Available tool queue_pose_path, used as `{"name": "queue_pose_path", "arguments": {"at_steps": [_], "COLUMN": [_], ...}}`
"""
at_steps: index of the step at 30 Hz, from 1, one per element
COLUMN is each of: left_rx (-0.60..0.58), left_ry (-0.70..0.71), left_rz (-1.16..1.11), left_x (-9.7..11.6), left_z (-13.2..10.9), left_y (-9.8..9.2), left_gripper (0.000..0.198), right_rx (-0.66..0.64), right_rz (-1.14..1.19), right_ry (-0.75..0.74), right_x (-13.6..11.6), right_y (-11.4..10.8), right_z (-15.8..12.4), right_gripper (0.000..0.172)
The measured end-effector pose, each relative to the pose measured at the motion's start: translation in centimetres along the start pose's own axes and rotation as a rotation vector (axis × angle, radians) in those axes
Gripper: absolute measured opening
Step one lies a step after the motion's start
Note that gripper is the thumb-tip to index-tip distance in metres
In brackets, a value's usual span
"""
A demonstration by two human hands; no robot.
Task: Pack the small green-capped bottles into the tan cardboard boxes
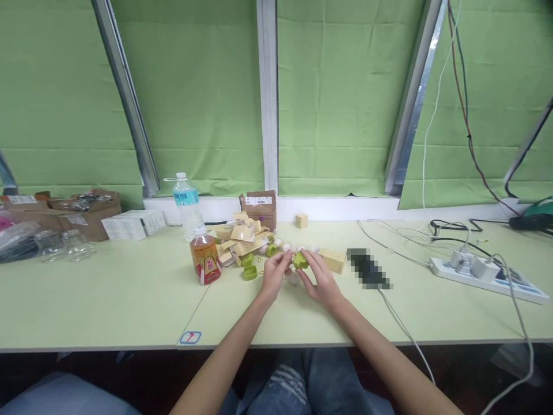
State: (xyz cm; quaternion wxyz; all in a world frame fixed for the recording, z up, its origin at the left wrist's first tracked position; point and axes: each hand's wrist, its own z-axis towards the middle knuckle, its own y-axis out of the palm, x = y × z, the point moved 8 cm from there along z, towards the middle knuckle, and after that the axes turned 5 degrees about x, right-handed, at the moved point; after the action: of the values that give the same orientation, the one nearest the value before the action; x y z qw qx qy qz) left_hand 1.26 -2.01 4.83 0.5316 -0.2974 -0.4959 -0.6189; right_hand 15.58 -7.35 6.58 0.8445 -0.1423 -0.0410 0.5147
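Note:
My right hand (322,279) is closed on a small green plastic case (300,260), held just above the table. My left hand (275,275) is pinched beside the case's left side; what its fingertips hold is too small to make out. Under the hands lies a small clear item (294,278), partly hidden. A similar open green case (250,272) sits on the table left of my left hand. Behind it is a heap of small cream cardboard boxes (243,232) with more green cases among them. A single cream box (332,260) lies right of my right hand.
A red-labelled drink bottle (205,256) and a large water bottle (187,210) stand left of the heap. A brown carton (259,208) stands behind it. To the right are a blurred-out dark object (368,268) with a cable and a white power strip (488,279).

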Motion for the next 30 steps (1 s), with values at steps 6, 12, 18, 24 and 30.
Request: {"name": "queue_pose_path", "arguments": {"at_steps": [6,12,18,24,30], "left_rx": [-0.053,-0.059,-0.053,-0.018,0.074], "left_ry": [-0.158,-0.137,-0.115,-0.095,-0.073], "left_rz": [-0.047,-0.030,-0.011,0.028,0.104], "left_x": [-1.0,-0.7,-1.2,-1.1,-0.8], "left_z": [0.0,0.3,0.5,0.5,0.6], "left_y": [-0.1,-0.6,-0.6,-0.9,-1.8], "left_gripper": [0.050,0.051,0.052,0.050,0.050], "right_rx": [-0.011,-0.033,-0.027,-0.021,-0.070], "right_rz": [-0.043,-0.077,-0.088,-0.095,-0.116], "right_ry": [-0.039,-0.076,-0.123,-0.163,-0.191], "right_x": [-0.3,-0.6,-0.5,-0.7,-1.4], "right_y": [0.2,0.4,0.6,0.7,0.9], "right_z": [0.0,0.3,0.1,-0.1,0.2], "right_gripper": [0.069,0.067,0.070,0.070,0.068]}}
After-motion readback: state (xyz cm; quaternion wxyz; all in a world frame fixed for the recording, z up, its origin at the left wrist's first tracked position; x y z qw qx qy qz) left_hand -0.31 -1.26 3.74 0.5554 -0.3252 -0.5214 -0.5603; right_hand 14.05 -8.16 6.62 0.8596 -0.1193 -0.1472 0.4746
